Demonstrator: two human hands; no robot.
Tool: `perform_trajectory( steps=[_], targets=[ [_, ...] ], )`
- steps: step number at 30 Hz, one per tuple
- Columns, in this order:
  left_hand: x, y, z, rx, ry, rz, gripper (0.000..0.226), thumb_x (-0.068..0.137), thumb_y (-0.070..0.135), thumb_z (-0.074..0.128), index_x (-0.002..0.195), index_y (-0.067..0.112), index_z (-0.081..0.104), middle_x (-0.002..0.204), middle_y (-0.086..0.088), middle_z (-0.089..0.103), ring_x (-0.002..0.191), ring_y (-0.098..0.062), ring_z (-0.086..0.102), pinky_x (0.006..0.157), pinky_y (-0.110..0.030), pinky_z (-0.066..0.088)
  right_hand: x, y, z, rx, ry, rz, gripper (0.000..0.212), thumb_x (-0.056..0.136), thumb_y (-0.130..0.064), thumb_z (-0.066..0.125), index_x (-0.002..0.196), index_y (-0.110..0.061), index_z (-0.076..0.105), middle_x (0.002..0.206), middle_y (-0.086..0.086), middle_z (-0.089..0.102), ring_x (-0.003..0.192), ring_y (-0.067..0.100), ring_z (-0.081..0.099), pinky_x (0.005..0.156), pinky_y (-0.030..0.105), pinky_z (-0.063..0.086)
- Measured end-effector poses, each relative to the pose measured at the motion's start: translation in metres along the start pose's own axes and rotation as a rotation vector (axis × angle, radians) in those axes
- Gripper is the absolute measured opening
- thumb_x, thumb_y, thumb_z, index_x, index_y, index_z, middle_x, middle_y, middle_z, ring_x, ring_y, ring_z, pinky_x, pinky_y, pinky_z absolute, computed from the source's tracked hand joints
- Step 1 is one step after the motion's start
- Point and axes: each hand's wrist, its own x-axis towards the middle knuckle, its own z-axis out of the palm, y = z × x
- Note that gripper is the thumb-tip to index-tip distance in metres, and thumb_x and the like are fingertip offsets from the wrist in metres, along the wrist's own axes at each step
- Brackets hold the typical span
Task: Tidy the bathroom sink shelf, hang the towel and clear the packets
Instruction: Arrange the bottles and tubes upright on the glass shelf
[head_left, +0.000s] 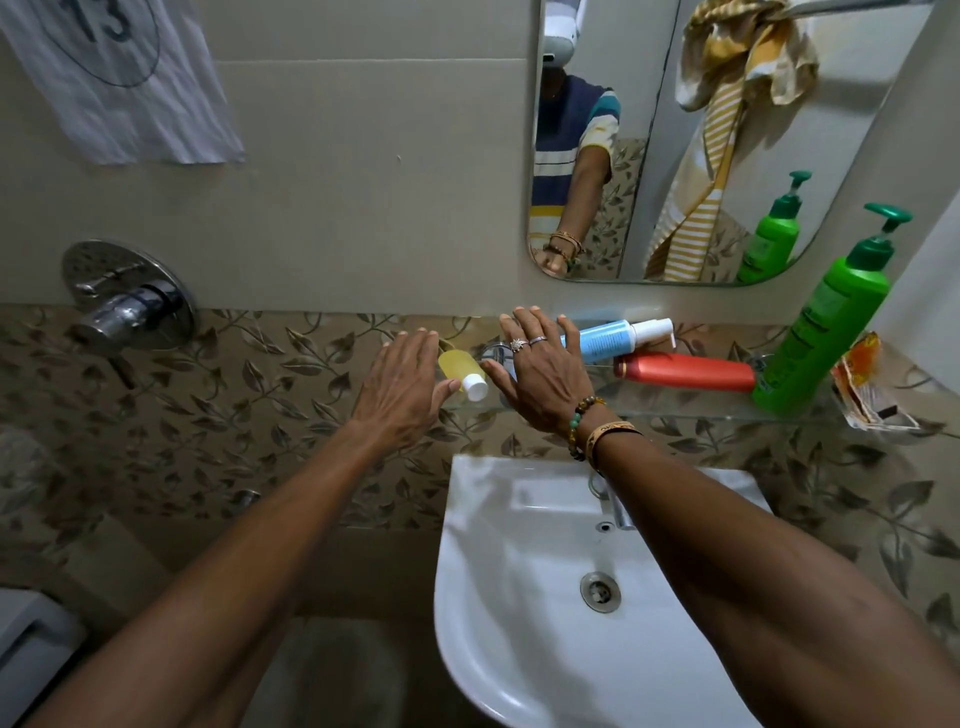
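Observation:
A small yellow bottle (460, 369) with a white cap lies on its side at the left end of the glass shelf (675, 402). My left hand (400, 387) hovers over it with straight fingers, thumb close to the cap. My right hand (537, 371), fingers spread, is just right of the bottle over the shelf. A blue spray bottle (613, 338) and a red bottle (685, 371) lie flat on the shelf. A green pump bottle (821, 332) stands upright. Crumpled packets (867, 384) sit at the shelf's right end. A yellow striped towel (737, 104) shows in the mirror, bunched over a rail.
A white sink (519, 571) with a tap (618, 506) is below the shelf. A chrome shower mixer (130, 301) juts from the wall at left. A mirror (649, 67) hangs above the shelf. A white cloth (114, 78) hangs top left.

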Motion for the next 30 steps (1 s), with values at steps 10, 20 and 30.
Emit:
perform_trajectory(
  steps=[10, 20, 30],
  targets=[
    [0.002, 0.002, 0.011, 0.023, 0.015, 0.031, 0.072, 0.100, 0.051, 0.041, 0.152, 0.003, 0.028, 0.157, -0.017, 0.033, 0.145, -0.032, 0.029, 0.119, -0.043, 0.023, -0.005, 0.005, 0.011, 0.023, -0.025, 0.006, 0.061, 0.099, -0.054, 0.039, 0.142, -0.012, 0.047, 0.145, 0.008, 0.048, 0.137, 0.028, 0.040, 0.115, 0.050, 0.024],
    [0.019, -0.023, 0.002, -0.043, 0.013, 0.052, 0.070, 0.102, 0.048, 0.041, 0.154, 0.005, 0.024, 0.160, -0.016, 0.027, 0.149, -0.033, 0.022, 0.122, -0.045, 0.021, 0.015, -0.007, 0.010, -0.016, -0.009, 0.069, 0.059, 0.099, -0.054, 0.037, 0.137, -0.010, 0.052, 0.132, 0.009, 0.056, 0.123, 0.029, 0.050, 0.109, 0.048, 0.029],
    [0.026, -0.048, 0.006, -0.069, 0.050, 0.123, 0.065, 0.102, 0.048, 0.043, 0.149, 0.005, 0.031, 0.153, -0.016, 0.037, 0.142, -0.032, 0.033, 0.115, -0.043, 0.030, 0.022, -0.031, 0.010, -0.055, -0.012, 0.120, 0.053, 0.099, -0.048, 0.041, 0.135, -0.011, 0.054, 0.128, 0.008, 0.060, 0.115, 0.028, 0.054, 0.103, 0.046, 0.032]
  ],
)
